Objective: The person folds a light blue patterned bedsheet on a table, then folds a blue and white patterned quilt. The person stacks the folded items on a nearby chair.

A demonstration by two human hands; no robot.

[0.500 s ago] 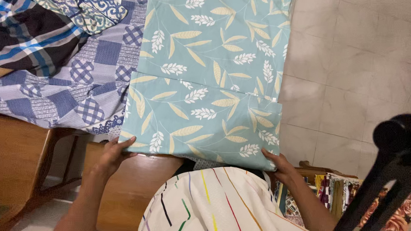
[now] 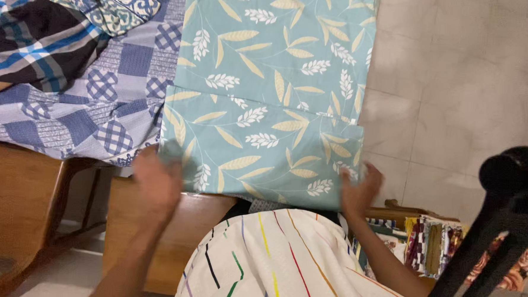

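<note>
We've got the teal leaf-print cloth (image 2: 266, 101) folded once; our left hand (image 2: 156, 179) and right hand (image 2: 360, 188), blurred, hover unclenched at its near edge.

The folded cloth (image 2: 266, 101) is pale teal, printed with cream leaves and white sprigs. Beside it lies a bedsheet (image 2: 100, 94) in a blue and lavender patchwork check. A dark plaid cloth (image 2: 31, 37) carries blue and white stripes. The shirt (image 2: 271, 261) is white with thin multicoloured stripes. The floor tiles (image 2: 469, 80) are beige.

We see the folded cloth (image 2: 266, 101) on the bed's (image 2: 119, 71) right edge — heaped clothes (image 2: 50, 26) lie left, our hands (image 2: 156, 176) at its near corners.
</note>
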